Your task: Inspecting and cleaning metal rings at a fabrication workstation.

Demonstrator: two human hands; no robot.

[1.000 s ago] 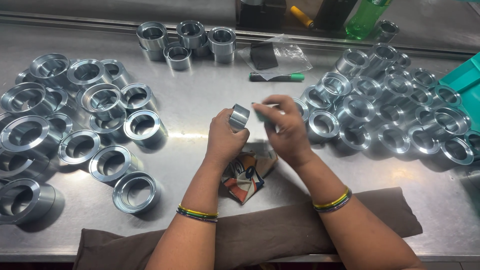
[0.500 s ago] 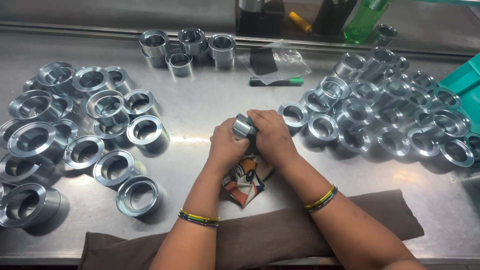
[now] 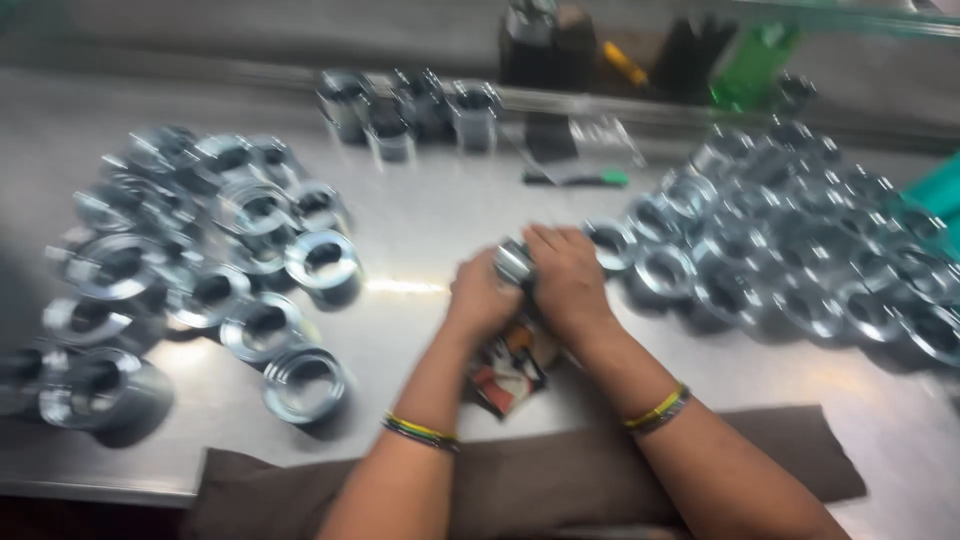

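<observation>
Both hands are meeting at the middle of the table (image 3: 430, 230). The left hand (image 3: 483, 297) and the right hand (image 3: 563, 277) are together grasping one short metal ring (image 3: 512, 261), fingers curled around it from either side; the frame is blurring, so the exact finger placement cannot be told. The ring is sitting above a patterned cloth (image 3: 510, 365) in orange, black and white that is lying crumpled under the wrists.

Risk, as a judgement: the ring is smooth, bright and rounded, so it could be slipping from the grip and rolling into the pile of rings on the right (image 3: 800, 250), mixing the two lots.

The rings on the left (image 3: 200, 270) are lying flat, open-bored and shiny, with stepped rims. The table is brushed steel, reflecting light. A brown cloth (image 3: 520, 480) is lying folded along the near edge, soft and matte.
</observation>
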